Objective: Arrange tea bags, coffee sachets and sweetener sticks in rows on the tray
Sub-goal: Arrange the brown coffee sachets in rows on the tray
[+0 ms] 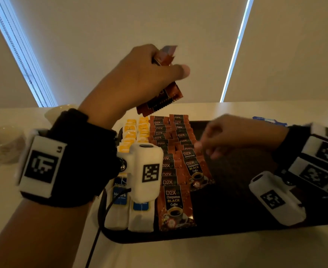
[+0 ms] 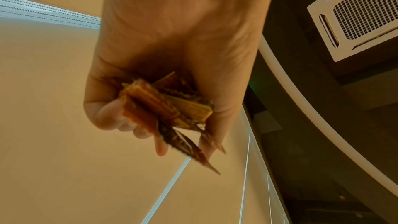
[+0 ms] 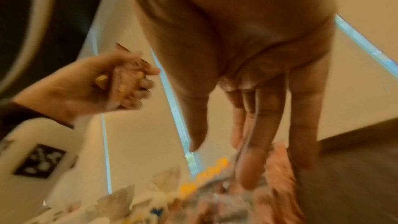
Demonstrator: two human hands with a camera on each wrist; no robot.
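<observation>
A dark tray [image 1: 236, 219] lies on the white table. Along its left side run white tea bags with blue labels [image 1: 120, 198], then yellow packets [image 1: 130, 136] farther back. Beside them, brown D2X coffee sachets [image 1: 172, 171] overlap in two rows. My left hand [image 1: 169, 64] is raised above the tray's far end and grips a bundle of brown coffee sachets [image 1: 159, 99]. The left wrist view shows that bundle [image 2: 163, 108] squeezed between fingers and thumb. My right hand [image 1: 207, 147], blurred, hovers over the right coffee row with fingers [image 3: 252, 168] straight. I cannot tell whether they touch the sachets.
White cups [image 1: 0, 144] stand on the table to the left, with another white dish [image 1: 60, 111] behind my left wrist. A blue packet [image 1: 269, 120] lies beyond the tray's far right edge. A black cable [image 1: 97, 238] hangs from my left wrist. The tray's right half is bare.
</observation>
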